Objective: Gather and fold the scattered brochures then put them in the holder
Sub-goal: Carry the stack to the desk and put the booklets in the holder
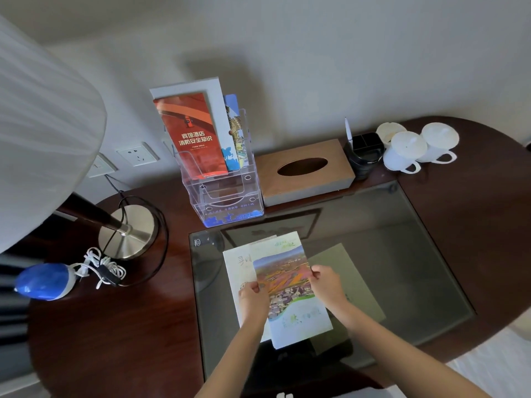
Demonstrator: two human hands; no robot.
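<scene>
Over the glass inset toward the front edge of the worktop (86,311), we hold the top brochure (287,285) by its long edges: our left hand (253,297) pinches the left edge, our right hand (327,282) the right. It lies on a paler second brochure (237,262) that sticks out to the left. If we fold now, we may catch the lower sheet or crease askew, since the two are not squared up; the slick glass could let them slide. The top brochure is thin and mostly flat, a colourful aerial picture above a pale band. Behind, toward the back edge, stands the clear holder (227,196).
</scene>
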